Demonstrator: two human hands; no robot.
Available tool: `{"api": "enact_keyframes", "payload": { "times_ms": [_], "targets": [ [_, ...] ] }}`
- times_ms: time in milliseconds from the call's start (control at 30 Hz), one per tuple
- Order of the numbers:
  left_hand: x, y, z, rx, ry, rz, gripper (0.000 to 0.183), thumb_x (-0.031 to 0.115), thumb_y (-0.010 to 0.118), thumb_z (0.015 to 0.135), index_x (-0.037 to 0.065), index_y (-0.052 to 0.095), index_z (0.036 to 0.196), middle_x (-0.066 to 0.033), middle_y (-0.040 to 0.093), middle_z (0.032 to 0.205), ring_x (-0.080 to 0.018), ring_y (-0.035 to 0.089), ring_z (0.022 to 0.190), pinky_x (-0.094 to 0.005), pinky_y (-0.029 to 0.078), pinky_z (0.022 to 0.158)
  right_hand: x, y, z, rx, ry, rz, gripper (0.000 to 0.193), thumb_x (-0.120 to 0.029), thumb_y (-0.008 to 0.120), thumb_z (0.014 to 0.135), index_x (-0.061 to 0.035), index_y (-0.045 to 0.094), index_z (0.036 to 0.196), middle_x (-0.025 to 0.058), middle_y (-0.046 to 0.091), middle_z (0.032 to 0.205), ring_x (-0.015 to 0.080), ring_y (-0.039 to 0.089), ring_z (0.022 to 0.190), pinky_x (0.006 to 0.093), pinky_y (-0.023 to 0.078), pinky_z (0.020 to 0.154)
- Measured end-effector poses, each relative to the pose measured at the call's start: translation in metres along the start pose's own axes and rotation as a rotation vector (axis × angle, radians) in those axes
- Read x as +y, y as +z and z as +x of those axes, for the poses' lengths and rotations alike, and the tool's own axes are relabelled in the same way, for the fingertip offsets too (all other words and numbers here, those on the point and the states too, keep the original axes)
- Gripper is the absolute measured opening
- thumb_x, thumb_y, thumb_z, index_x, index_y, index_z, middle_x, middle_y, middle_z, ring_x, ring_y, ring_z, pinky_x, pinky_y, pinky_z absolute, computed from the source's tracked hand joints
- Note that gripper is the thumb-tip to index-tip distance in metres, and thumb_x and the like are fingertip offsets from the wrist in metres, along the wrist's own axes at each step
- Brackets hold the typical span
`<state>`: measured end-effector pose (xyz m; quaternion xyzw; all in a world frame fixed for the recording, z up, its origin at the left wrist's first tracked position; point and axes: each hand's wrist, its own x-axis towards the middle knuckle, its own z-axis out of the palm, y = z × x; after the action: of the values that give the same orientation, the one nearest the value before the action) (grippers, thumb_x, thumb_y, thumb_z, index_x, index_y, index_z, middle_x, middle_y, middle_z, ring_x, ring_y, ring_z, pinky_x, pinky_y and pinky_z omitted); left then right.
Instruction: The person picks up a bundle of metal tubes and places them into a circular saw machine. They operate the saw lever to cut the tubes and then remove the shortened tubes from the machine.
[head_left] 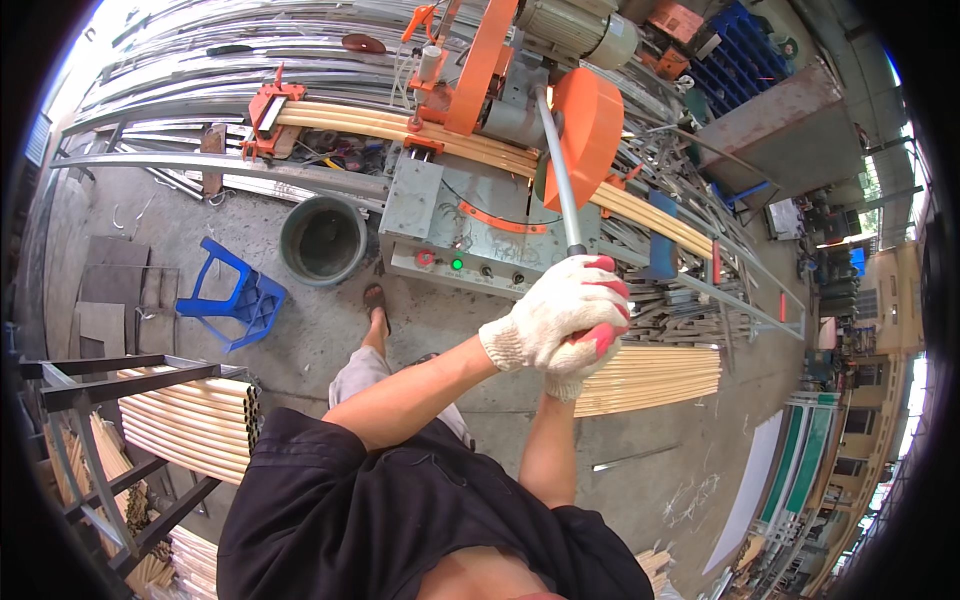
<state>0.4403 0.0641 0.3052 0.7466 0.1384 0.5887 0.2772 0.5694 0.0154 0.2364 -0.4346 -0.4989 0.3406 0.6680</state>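
Observation:
Both my hands wear white knit gloves with red fingertips and are closed together round the end of a grey pull lever on a cut-off saw. My left hand lies uppermost on the lever. My right hand is tucked close below it and mostly hidden by the left. An orange guard partly covers the blade. Several long tan tubes lie across the grey saw table, pass beneath the guard and stick out to the right. On the front panel a green button glows.
An orange clamp stop stands at the tubes' left end. A dark bucket and a tipped blue stool are on the floor to the left. Stacked tan tubes lie at right; more rest on a black rack.

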Motion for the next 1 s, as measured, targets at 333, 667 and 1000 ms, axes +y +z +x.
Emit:
{"api": "enact_keyframes", "payload": {
  "times_ms": [333,667,1000],
  "targets": [
    [-0.008,0.005,-0.013,0.022,0.033,-0.016,0.024,0.017,0.056,0.077,0.011,0.068,0.097,-0.0081,0.071,0.105,-0.0328,0.064,0.109,-0.0526,0.041,0.110,0.015,-0.011,-0.011,-0.038,-0.043,-0.121,0.037,-0.031,0.045,0.104,-0.0034,0.053,0.127,0.0082,0.060,0.124,0.0194,0.063,0.114,0.0357,0.051,0.098],
    [-0.012,0.006,-0.022,0.014,0.043,-0.065,0.021,0.018,0.060,0.078,0.011,0.068,0.095,-0.0074,0.070,0.102,-0.0320,0.065,0.110,-0.0524,0.043,0.108,0.017,-0.017,-0.017,-0.107,-0.126,-0.242,0.032,-0.027,0.053,0.101,-0.0055,0.056,0.124,0.0050,0.061,0.122,0.0174,0.063,0.113,0.0343,0.051,0.097],
    [-0.028,-0.007,-0.037,-0.124,0.049,-0.150,0.030,0.023,0.058,0.086,0.009,0.067,0.111,-0.0115,0.069,0.120,-0.0357,0.059,0.123,-0.0545,0.037,0.114,0.007,-0.017,-0.030,-0.048,-0.036,-0.287,0.033,-0.029,0.072,0.091,-0.0041,0.069,0.113,0.0084,0.067,0.117,0.0250,0.066,0.113,0.0388,0.053,0.094]
  ]
}}
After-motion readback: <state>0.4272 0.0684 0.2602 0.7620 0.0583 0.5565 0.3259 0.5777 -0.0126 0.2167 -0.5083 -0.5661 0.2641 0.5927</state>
